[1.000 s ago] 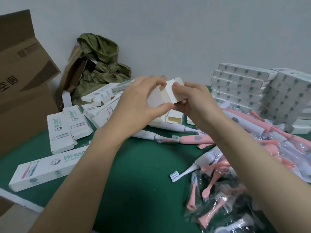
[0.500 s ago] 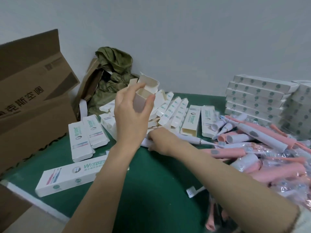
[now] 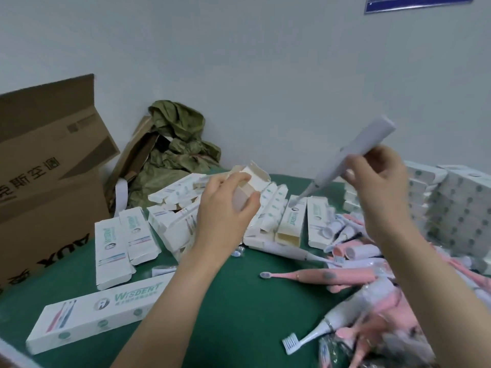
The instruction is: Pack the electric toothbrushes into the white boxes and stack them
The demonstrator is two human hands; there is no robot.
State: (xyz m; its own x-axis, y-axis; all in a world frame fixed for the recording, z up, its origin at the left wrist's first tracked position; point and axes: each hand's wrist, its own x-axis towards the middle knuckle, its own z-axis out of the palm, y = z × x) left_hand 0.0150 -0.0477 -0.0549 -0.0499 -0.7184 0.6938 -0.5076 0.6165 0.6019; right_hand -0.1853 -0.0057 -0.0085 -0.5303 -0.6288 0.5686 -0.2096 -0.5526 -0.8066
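My left hand [image 3: 225, 208] grips a white box [image 3: 249, 181] with its end flaps open, held up above the green table [image 3: 239, 314]. My right hand [image 3: 377, 187] holds a white electric toothbrush [image 3: 353, 158] in the air, tilted with its brush end pointing down and left toward the box. The toothbrush tip hangs a short way right of the box opening. A heap of pink and white toothbrushes [image 3: 372, 293] lies at the right. A stack of packed white boxes [image 3: 457, 208] stands at the far right.
Several loose white boxes [image 3: 289, 221] lie mid-table, and one long box [image 3: 98, 314] lies near the front left. A brown carton [image 3: 45, 181] stands at the left, and a green cloth bundle [image 3: 180, 155] sits by the wall.
My right hand has lifted a white toothbrush off the table and raised it to the right of the box. My left hand still holds the open box.
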